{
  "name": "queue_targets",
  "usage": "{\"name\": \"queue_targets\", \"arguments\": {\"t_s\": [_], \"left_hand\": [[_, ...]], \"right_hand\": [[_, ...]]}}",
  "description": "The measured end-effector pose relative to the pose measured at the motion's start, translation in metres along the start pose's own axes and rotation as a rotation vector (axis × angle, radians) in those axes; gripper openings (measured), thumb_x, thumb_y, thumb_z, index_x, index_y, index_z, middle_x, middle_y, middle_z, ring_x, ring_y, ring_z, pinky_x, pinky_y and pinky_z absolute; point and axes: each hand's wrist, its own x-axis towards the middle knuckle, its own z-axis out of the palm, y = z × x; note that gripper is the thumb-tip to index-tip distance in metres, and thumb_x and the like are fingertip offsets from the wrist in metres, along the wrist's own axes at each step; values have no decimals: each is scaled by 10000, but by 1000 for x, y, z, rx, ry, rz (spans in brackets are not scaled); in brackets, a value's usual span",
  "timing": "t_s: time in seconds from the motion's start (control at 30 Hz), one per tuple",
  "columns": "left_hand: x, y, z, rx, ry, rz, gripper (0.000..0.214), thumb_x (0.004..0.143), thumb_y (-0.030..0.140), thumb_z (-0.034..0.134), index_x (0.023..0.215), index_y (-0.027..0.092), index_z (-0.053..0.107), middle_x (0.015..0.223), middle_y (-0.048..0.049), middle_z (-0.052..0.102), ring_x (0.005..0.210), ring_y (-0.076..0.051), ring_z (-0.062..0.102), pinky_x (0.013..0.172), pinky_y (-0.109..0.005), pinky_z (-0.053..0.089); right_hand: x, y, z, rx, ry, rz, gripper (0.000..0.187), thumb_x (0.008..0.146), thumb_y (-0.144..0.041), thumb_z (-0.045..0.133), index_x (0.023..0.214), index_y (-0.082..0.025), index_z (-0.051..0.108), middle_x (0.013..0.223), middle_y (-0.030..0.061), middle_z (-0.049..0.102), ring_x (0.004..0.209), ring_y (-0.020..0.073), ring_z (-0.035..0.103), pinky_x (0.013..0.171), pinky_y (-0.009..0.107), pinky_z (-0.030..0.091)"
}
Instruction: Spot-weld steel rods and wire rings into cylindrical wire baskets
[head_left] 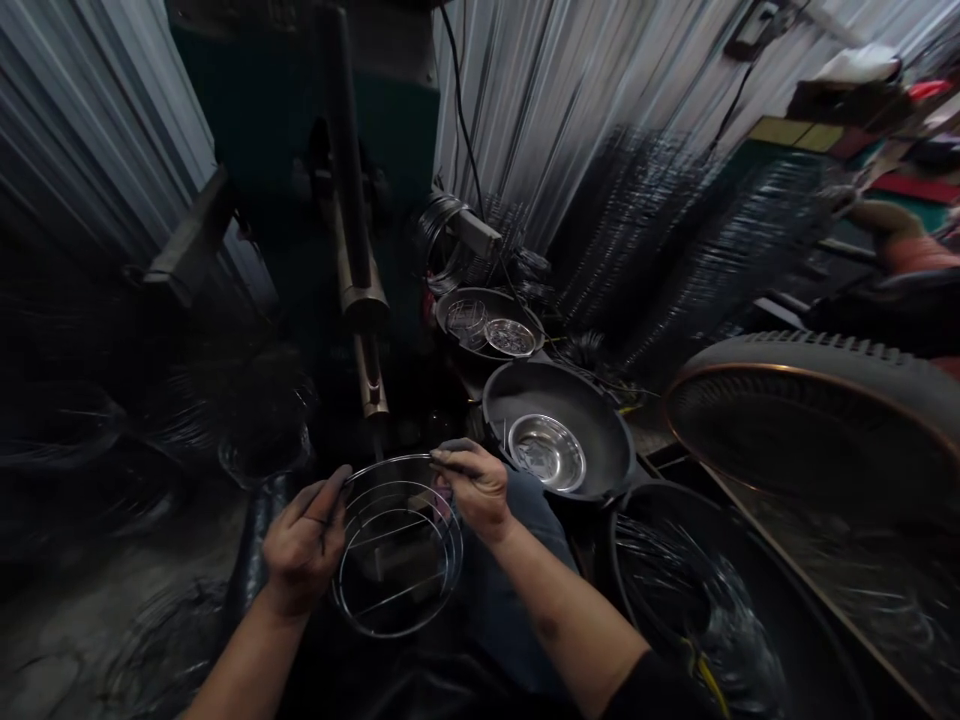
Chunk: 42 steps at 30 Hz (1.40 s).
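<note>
Head camera faces forward-down, seemingly close above the hands (304, 548).

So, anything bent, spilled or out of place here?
Nothing stands out. The left hand and right hand grip the wire ring frame; its rings look round. The steel bowl sits upright in the dark pan.

The wire frame (397, 545) is showing thin bright metal, smooth and glossy. The small bowl (547, 452) is reflecting as polished steel; the pan (600, 400) holding it is presenting dark, matt metal. The wall (570, 90) is appearing as corrugated sheet metal. The fingers (330, 490) are carrying dark grime.
</note>
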Motion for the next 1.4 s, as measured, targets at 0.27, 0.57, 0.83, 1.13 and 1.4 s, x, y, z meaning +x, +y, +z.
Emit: {"name": "queue_targets", "arguments": {"t_s": [0.27, 0.57, 0.83, 1.13, 1.4], "left_hand": [[5, -17, 11, 96, 10, 49, 401, 791, 66, 649, 1175, 180, 638, 904, -56, 707, 758, -137, 667, 738, -217, 504], [41, -22, 15, -114, -170, -264, 168, 876, 245, 566, 869, 158, 709, 878, -51, 731, 756, -147, 689, 683, -225, 536], [80, -21, 6, -180, -373, -697, 274, 798, 390, 581, 905, 193, 739, 894, -38, 746, 871, -208, 689, 795, -288, 544], [106, -15, 0, -236, -467, -890, 282, 747, 367, 571, 893, 212, 755, 873, -19, 752, 865, -222, 685, 776, -294, 543], [116, -14, -3, -193, -501, -909, 287, 752, 349, 564, 901, 195, 756, 903, -28, 750, 904, -221, 676, 816, -287, 525]], "right_hand": [[10, -1, 10, -173, 31, -169, 164, 795, -118, 617, 794, -227, 740, 807, 32, 686, 741, 138, 667, 673, 247, 570], [53, -6, 18, -296, -60, 203, 57, 681, -189, 662, 672, -202, 717, 709, 25, 708, 695, 179, 655, 699, 294, 538], [93, -26, 24, -331, -177, 473, 73, 610, -167, 705, 678, -141, 711, 664, 29, 708, 649, 181, 654, 608, 255, 501], [119, -38, 31, -465, -251, 452, 71, 602, -81, 743, 637, -122, 696, 623, 38, 692, 625, 165, 655, 564, 231, 482], [122, -31, 34, -497, -279, 440, 76, 625, -106, 750, 695, -110, 722, 642, 44, 696, 596, 150, 631, 557, 230, 458]]}}
